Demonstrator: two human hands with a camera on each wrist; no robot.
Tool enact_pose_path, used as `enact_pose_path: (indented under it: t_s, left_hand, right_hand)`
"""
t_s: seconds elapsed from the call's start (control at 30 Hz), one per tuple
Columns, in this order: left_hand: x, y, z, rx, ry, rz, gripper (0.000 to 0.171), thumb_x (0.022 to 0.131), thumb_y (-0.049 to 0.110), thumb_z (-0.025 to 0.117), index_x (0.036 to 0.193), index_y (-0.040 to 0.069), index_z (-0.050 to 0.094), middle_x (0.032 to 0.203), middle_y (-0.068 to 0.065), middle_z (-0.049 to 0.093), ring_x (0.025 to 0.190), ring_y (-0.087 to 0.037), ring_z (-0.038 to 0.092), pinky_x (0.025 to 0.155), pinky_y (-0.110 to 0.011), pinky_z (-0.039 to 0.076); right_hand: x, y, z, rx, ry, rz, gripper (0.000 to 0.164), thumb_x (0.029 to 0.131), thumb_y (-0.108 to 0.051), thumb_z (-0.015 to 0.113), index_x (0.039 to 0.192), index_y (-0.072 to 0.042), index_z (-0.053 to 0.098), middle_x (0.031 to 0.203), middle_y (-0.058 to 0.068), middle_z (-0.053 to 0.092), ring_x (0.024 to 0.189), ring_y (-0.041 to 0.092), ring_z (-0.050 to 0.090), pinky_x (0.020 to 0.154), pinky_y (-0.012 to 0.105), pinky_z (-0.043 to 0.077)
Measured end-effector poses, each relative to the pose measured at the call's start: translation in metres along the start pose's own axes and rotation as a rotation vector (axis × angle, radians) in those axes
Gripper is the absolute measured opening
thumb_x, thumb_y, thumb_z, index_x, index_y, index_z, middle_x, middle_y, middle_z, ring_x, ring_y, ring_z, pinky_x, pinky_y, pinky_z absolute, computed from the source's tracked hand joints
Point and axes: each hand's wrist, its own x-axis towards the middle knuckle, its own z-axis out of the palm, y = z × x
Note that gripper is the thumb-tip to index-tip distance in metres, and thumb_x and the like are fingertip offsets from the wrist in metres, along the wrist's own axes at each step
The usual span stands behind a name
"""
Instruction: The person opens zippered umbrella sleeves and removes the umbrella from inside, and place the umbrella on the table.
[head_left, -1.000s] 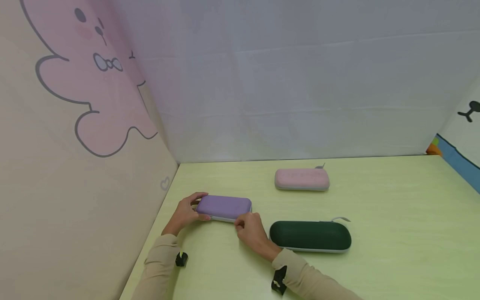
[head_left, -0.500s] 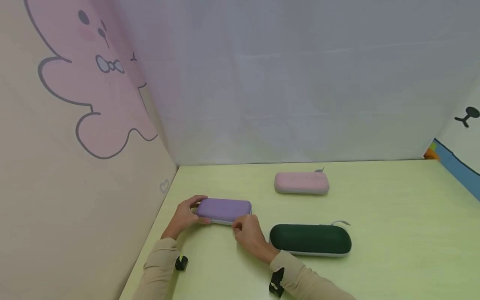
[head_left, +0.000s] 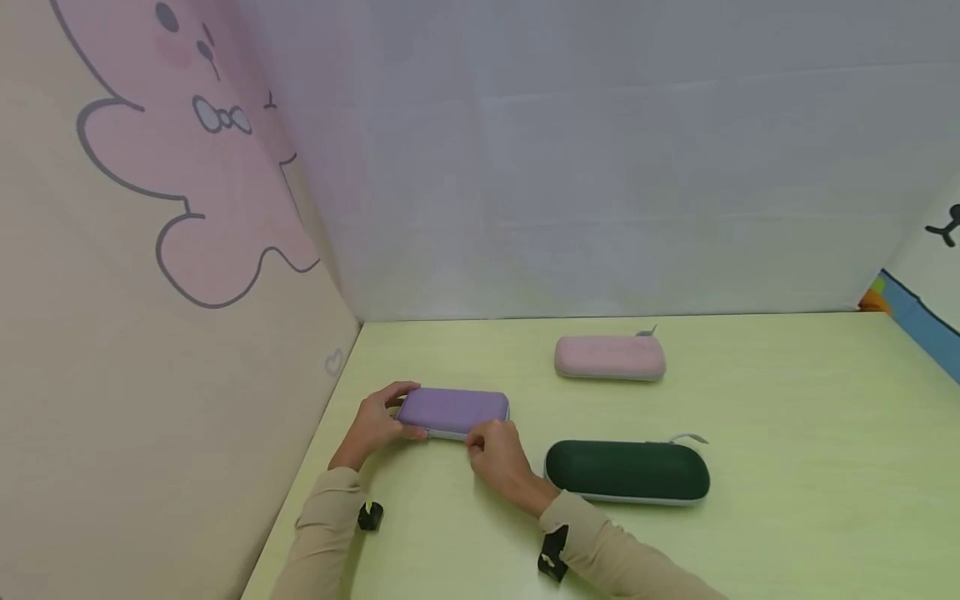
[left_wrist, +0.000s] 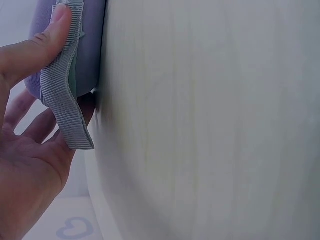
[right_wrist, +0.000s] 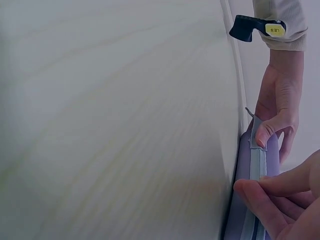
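Observation:
A purple zippered case [head_left: 453,410] lies flat at the left of the table. My left hand [head_left: 375,421] grips its left end, thumb on the front side and fingers behind. In the left wrist view the thumb presses a grey ribbon tab [left_wrist: 67,100] against the case's end. My right hand [head_left: 497,454] is at the front edge near the right corner. In the right wrist view its thumb and forefinger [right_wrist: 255,192] pinch together at the zipper [right_wrist: 257,162]; the zipper pull is hidden between them. The lid looks closed.
A dark green case [head_left: 626,471] with a pale tab lies just right of my right forearm. Farther back is a pink case [head_left: 610,357]. A patterned wall cloth [head_left: 217,208] stands along the table's left edge, and a white cloth [head_left: 600,192] behind.
My right hand has slid slightly left along the front edge of the purple case. My left hand keeps its grip. The head view has shifted a little; the other cases have stayed put.

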Motion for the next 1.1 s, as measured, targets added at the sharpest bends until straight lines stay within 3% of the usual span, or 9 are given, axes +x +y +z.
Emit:
enact_pose_path:
  t_s: [0.67,0.9,1.1]
  left_hand:
    - [0.000,-0.001,-0.001,0.018,0.003,0.007,0.082,0.051,0.022,0.095,0.125,0.018,0.059,0.128,-0.004,0.058,0.115,-0.031,0.055,0.091,-0.047,0.045]
    - [0.000,0.000,-0.001,0.002,0.006,0.000,0.081,0.050,0.022,0.095,0.122,0.021,0.060,0.127,-0.001,0.058,0.113,-0.028,0.055,0.089,-0.045,0.047]
    - [-0.001,0.001,-0.001,0.016,0.007,0.002,0.082,0.051,0.023,0.095,0.124,0.019,0.058,0.127,-0.004,0.058,0.113,-0.029,0.055,0.090,-0.047,0.046]
  right_hand:
    - [0.006,-0.001,0.006,-0.014,-0.008,-0.024,0.023,0.068,0.016,0.058,0.073,0.000,0.075,0.071,0.006,0.070,0.068,0.010,0.062,0.059,0.018,0.047]
    - [0.009,-0.003,0.008,0.025,-0.030,-0.027,0.027,0.067,0.018,0.054,0.074,0.002,0.074,0.070,0.010,0.069,0.059,0.006,0.051,0.054,0.017,0.042]
    - [0.011,-0.006,0.010,0.006,-0.031,-0.023,0.026,0.068,0.017,0.055,0.075,0.002,0.075,0.073,0.009,0.070,0.066,0.010,0.061,0.058,0.017,0.046]
